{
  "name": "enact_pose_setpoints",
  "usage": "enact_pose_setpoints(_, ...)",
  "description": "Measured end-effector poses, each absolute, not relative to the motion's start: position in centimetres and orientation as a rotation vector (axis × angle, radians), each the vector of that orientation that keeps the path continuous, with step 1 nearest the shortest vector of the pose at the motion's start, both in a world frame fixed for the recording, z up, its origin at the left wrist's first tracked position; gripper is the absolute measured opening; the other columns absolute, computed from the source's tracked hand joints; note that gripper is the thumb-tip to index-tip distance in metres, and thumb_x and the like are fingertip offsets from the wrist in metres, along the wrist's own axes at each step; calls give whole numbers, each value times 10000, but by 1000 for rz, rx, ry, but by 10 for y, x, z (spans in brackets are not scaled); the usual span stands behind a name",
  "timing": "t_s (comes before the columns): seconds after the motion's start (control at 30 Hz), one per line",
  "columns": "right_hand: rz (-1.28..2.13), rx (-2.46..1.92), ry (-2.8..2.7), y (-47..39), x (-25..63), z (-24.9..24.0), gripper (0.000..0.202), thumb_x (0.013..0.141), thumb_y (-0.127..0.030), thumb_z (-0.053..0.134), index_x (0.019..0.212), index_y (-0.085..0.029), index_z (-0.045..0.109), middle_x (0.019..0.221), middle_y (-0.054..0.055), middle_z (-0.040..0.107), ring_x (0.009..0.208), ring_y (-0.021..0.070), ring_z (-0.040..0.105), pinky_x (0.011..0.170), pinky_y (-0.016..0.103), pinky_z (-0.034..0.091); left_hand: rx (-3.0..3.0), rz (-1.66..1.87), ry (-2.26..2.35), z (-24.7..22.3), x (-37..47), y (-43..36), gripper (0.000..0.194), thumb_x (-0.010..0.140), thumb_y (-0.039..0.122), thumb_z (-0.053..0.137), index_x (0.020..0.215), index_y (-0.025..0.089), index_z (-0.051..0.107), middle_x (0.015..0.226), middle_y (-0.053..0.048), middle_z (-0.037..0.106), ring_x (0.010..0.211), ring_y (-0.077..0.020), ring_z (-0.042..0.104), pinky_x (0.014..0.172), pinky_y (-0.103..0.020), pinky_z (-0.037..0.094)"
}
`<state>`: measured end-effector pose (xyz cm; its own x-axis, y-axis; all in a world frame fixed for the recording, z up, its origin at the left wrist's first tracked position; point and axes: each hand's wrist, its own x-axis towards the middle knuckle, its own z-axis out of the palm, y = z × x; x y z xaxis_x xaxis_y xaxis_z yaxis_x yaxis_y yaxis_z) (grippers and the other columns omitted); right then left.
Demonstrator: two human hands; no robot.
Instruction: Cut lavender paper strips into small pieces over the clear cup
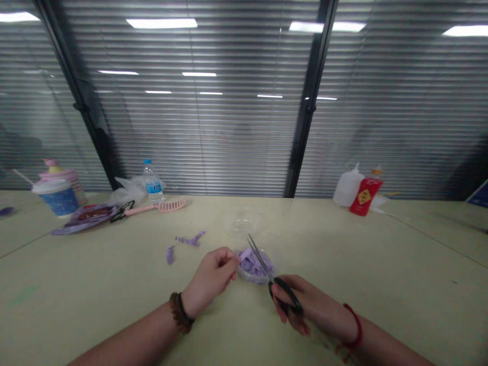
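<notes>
My right hand (295, 302) has its fingers through the black handles of a pair of scissors (261, 258), whose slim blades point up and away, slightly parted. My left hand (215, 272) is closed in a pinch on a pale purple strip (246, 255), which reaches toward the blades. Both are over a small clear round tub (253, 278) filled with purple cut pieces (249, 265). Whether the blades touch the strip I cannot tell. Left of the tub, a few purple scraps (192, 240) and a short purple piece (170, 255) lie on the table.
Behind the tub is a clear lid (242, 226). At the back left stand a blue cup (59, 197), a water bottle (153, 184), a pink hairbrush (171, 205) and a purple packet (86, 218). A white squeeze bottle (347, 187) and a red bottle (365, 196) stand at the back right.
</notes>
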<state>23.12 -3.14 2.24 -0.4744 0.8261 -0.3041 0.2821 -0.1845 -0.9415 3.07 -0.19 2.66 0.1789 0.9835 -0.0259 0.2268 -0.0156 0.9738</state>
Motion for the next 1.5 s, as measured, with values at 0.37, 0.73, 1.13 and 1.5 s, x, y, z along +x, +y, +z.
enact_pose_setpoints(0.37, 1832, -1136, -1716, -31, 235, 13, 483, 717, -619, 515, 699, -141, 453, 562, -11, 545, 316, 24, 433, 286, 122, 306, 1438, 863, 1240, 30, 36, -11, 244, 711, 348, 487, 560, 175, 404, 394, 83, 388, 297, -26, 271, 311, -147, 166)
enact_pose_setpoints(0.73, 1793, -1203, -1767, -33, 233, 20, 492, 707, -630, 505, 669, -143, 448, 527, -28, 512, 307, 17, 411, 281, 124, 279, 1457, 822, 1244, 29, 36, -11, 195, 711, 304, 473, 579, 175, 412, 404, 84, 400, 307, -28, 282, 314, -147, 177)
enact_pose_setpoints(1.13, 1675, -1305, -1687, -33, 231, 25, 507, 682, -654, 500, 683, -151, 438, 499, -41, 498, 272, 14, 359, 258, 137, 245, 1436, 892, 1178, 28, 32, -5, 293, 747, 415, 498, 611, 161, 443, 418, 90, 361, 320, -28, 268, 325, -154, 179)
enact_pose_setpoints(1.5, 1729, -1283, -1805, -34, 232, 23, 362, 745, -498, 538, 701, -148, 457, 565, -27, 530, 319, 14, 412, 294, 123, 284, 1457, 857, 1097, 30, 34, -8, 275, 752, 405, 509, 649, 154, 470, 453, 81, 401, 326, -24, 276, 329, -154, 184)
